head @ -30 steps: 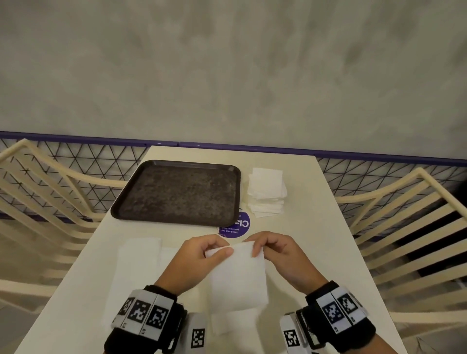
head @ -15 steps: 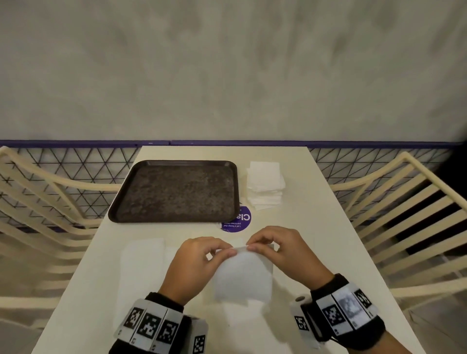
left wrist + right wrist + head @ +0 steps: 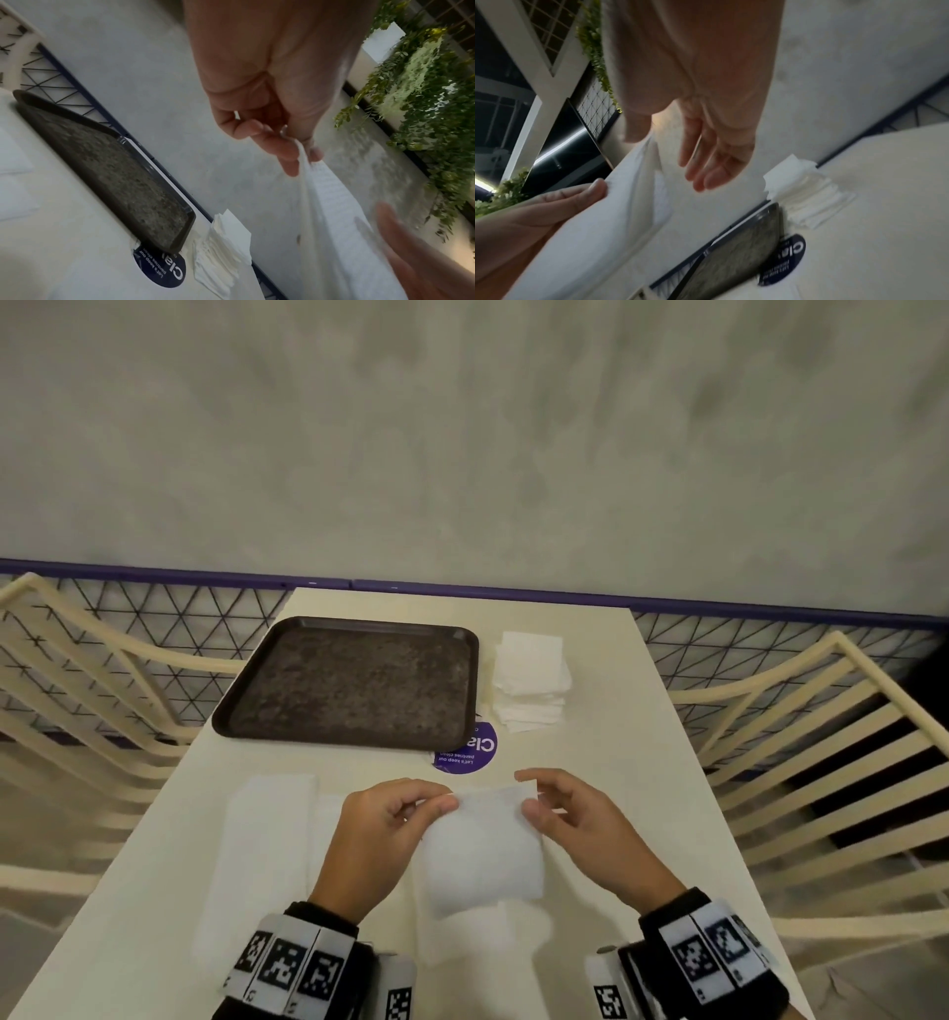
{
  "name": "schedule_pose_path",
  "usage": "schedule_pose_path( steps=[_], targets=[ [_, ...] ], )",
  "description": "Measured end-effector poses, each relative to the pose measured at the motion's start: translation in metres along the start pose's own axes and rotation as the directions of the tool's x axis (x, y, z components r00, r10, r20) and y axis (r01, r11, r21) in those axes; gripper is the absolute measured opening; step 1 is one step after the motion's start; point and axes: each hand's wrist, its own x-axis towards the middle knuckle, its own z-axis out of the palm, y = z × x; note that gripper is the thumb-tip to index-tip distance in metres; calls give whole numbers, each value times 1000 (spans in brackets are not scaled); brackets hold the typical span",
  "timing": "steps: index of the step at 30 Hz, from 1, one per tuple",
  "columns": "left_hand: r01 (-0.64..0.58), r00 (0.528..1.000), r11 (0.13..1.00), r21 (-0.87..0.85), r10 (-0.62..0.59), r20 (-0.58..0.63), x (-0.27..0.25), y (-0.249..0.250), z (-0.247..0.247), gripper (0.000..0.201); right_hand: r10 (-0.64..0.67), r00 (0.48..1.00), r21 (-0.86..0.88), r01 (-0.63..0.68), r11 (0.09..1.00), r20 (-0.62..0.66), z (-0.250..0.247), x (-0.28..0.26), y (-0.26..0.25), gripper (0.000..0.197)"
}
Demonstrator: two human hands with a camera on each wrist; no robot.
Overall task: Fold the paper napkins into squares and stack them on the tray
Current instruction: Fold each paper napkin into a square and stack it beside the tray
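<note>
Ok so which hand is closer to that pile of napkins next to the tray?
Right. The right hand sits almost straight below the napkin pile, touching the held napkin at its right corner. The left hand pinches the left corner, farther over, below the tray.

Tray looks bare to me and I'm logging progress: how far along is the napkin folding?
Done: nothing stacked; the tray holds no napkins. In hand: the left hand pinches one napkin, and the right hand has straight fingers at its other corner. Left: the napkin pile beside the tray.

Café or canteen seating: cream table (image 3: 606, 762), serving tray (image 3: 354, 683), slatted chairs (image 3: 821, 762), pantry-cleanliness sticker (image 3: 470, 755).
</note>
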Motion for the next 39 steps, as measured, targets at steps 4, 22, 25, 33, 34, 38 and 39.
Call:
schedule_pose_path(
  steps=[4,22,25,33,34,38,39],
  targets=[
    [75,997,997,-9,-75,-29,2,8,17,28,32,987,60,-42,997,155,-10,-2,15,6],
    [391,873,840,376,-467,138,-9,-90,61,25,254,903,116,-227,967,-346,-90,179,36,22],
    [352,869,817,456,-467,166,2,-107,61,7,290,871,117,-266,957,-396,-93,211,42,26],
    [258,852,707,659,-488,189,31,-136,66,42,287,803,-118,-402,908,-523,-89,256,67,20],
    [273,843,692,668,-507,180,34,-137,68,46,279,796,-142,-412,900,-538,-87,257,69,20],
    [307,822,641,703,-551,143,44,-141,73,63,194,776,-193,-376,906,-600,-82,250,73,47],
    [324,816,636,700,-562,133,45,-142,73,64,151,771,-211,-348,914,-619,-80,245,73,52]
  ],
)
